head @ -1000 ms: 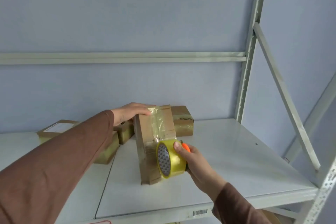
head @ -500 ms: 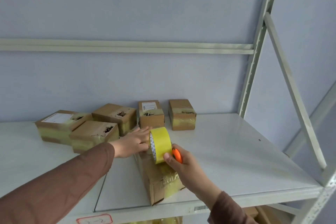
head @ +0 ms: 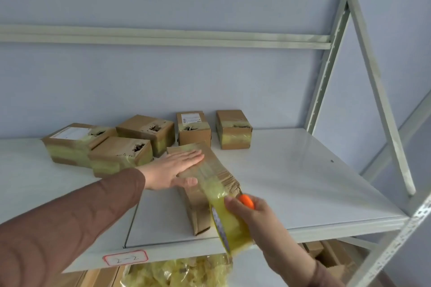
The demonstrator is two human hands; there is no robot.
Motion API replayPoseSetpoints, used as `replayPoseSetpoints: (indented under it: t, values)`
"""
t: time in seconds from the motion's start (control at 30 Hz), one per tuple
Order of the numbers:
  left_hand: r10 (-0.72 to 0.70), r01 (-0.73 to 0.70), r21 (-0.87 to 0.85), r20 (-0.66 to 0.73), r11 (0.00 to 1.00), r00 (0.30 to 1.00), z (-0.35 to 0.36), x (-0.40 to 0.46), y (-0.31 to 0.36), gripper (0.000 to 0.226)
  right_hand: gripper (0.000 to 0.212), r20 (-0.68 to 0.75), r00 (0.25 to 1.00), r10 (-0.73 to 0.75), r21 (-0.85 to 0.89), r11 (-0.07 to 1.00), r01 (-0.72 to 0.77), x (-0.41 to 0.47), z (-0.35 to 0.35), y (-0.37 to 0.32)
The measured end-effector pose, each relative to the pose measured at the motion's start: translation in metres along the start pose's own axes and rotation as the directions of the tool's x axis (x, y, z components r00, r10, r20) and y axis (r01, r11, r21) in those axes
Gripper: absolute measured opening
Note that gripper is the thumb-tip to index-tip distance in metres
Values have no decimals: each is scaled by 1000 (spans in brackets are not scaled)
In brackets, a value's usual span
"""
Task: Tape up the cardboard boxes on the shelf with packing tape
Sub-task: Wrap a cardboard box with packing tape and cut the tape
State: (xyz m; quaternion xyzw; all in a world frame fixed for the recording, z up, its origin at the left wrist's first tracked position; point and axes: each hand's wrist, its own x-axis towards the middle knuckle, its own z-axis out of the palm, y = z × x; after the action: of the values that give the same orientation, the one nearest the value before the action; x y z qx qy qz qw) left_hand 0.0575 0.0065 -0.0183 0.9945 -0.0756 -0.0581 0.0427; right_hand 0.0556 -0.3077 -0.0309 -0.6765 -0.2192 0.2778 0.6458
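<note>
A long cardboard box (head: 219, 171) lies on the white shelf (head: 291, 177), near its front edge. My left hand (head: 172, 170) rests flat on the box's top, fingers straight. My right hand (head: 254, 219) grips a yellow tape roll (head: 229, 228) in front of the shelf edge, together with an orange-handled cutter (head: 247, 201). A strip of clear yellowish tape (head: 210, 184) runs from the roll up along the top of the box.
Several taped cardboard boxes (head: 149, 130) stand at the back of the shelf. A metal upright and diagonal brace (head: 377, 91) close the right side. A label (head: 125, 257) marked 2-2 is on the shelf front. Crumpled yellow tape (head: 184, 271) lies on the level below.
The box went from standing on end to lying flat. My left hand moved onto its top and flattened. My right hand pulled the roll back toward me, drawing tape along the box.
</note>
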Motion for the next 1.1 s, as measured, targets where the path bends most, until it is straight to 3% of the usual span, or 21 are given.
replayPoseSetpoints:
  t: [0.1,0.23,0.33,0.37,0.43,0.5,0.53,0.57,0.6,0.67,0.73,0.77,0.83,0.9,0.97,1.03,1.1]
  values:
    - [56,-61,115,49,992,997,-14,17,-8,87,49,-32,993,115,8,993,-115,-7,8,18]
    - [24,-49,279,91,959,996,-37,36,-11,74,45,-31,994,103,64,993,-101,3,18,15]
    - [-7,-7,303,46,953,999,-46,31,2,68,62,-21,995,96,131,987,-92,-3,22,19]
    - [-24,29,328,-22,944,999,-44,26,9,67,65,-31,996,85,129,988,-80,-6,22,21]
    - [-86,163,246,-295,955,952,-33,9,32,60,64,-51,997,66,122,991,-59,-11,23,26]
    - [-236,164,-173,-604,971,761,-12,-15,63,37,57,-42,996,75,140,988,-69,-11,23,28]
    - [-361,79,-418,-657,905,662,2,-30,81,19,54,-36,996,86,145,986,-80,-11,22,28]
    - [-475,2,-597,-637,802,607,16,-45,98,13,51,-33,995,93,147,985,-87,-10,22,27]
    - [-559,-37,-712,-581,701,592,29,-57,115,26,48,-31,995,93,152,984,-88,-9,21,26]
    - [-634,-25,-843,-423,537,647,54,-76,146,49,46,-31,995,94,156,984,-88,-7,19,25]
    - [-644,50,-926,-222,375,732,67,-78,166,59,48,-7,996,88,132,987,-86,-7,16,27]
    - [-637,72,-963,-115,261,762,68,-73,172,59,50,7,997,74,84,994,-74,-8,14,26]
    - [-615,74,-995,17,68,788,68,-62,179,48,52,-25,998,-49,-170,985,44,-5,7,22]
    - [-616,51,-999,41,-1,787,68,-54,179,38,41,-148,927,-345,-512,829,227,13,-8,13]
    - [-622,24,-999,47,-46,782,69,-50,179,40,25,-20,818,-575,-778,523,349,42,-23,-2]
    - [-633,15,-996,65,-85,771,67,-48,179,38,33,183,852,-490,-912,238,334,69,-27,-9]
    - [-634,63,-988,140,-142,761,64,-43,180,27,36,193,901,-390,-957,130,261,82,-23,-4]
